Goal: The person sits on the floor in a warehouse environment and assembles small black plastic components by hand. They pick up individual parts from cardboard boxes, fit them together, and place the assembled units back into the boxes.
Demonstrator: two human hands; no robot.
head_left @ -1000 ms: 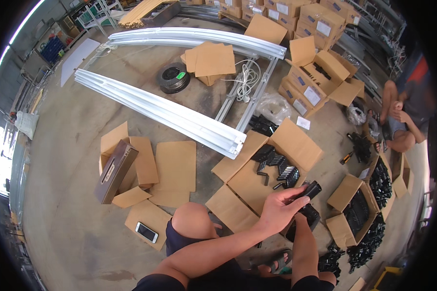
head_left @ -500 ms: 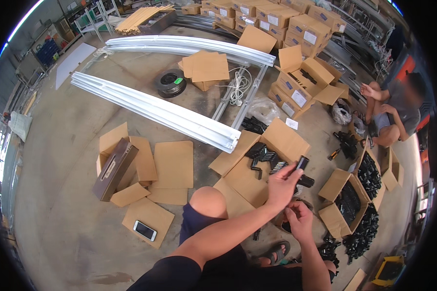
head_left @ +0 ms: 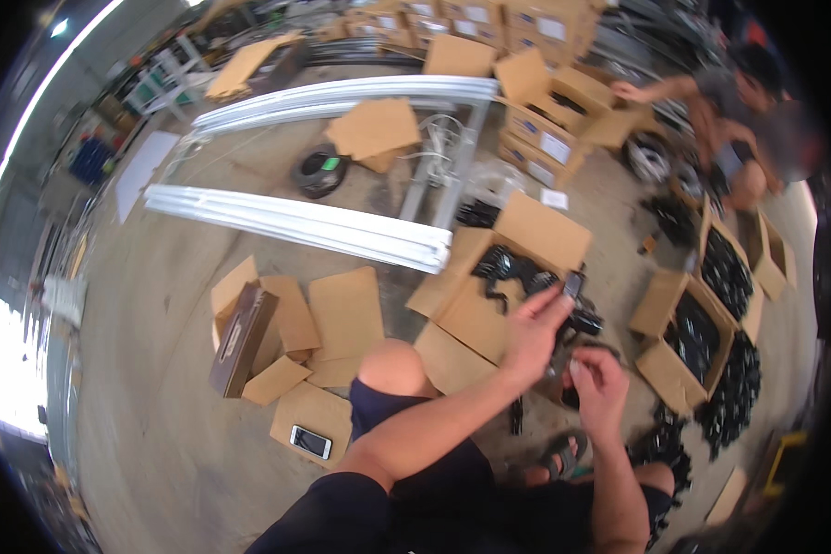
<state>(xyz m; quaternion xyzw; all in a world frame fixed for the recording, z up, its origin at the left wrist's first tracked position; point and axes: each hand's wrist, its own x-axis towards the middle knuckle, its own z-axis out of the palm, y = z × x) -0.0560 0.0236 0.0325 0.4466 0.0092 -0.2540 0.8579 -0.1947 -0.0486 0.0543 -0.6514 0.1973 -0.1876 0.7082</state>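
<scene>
My left hand (head_left: pixel 534 337) is closed on a black angled piece (head_left: pixel 573 283), held between thumb and fingertips above the floor. My right hand (head_left: pixel 600 386) is just below and to the right, its thumb and fingers pinched together; whatever they hold is too small and blurred to make out. Under the hands stands a small open container (head_left: pixel 554 386), partly covered by them. Just beyond my left hand lies an open cardboard box (head_left: pixel 471 319) holding several black angled pieces (head_left: pixel 500 263).
Cartons packed with black parts (head_left: pixel 697 337) stand at right, beside a loose heap (head_left: pixel 731 397). White metal profiles (head_left: pixel 295 226) lie ahead. A phone (head_left: pixel 311 441) rests on cardboard at left. Another person (head_left: pixel 743 111) sits at the far right near an open carton (head_left: pixel 572 102).
The whole view has shifted and blurred. My left hand keeps hold of the black piece, and my right hand stays close by. The other person now stretches an arm toward the open carton.
</scene>
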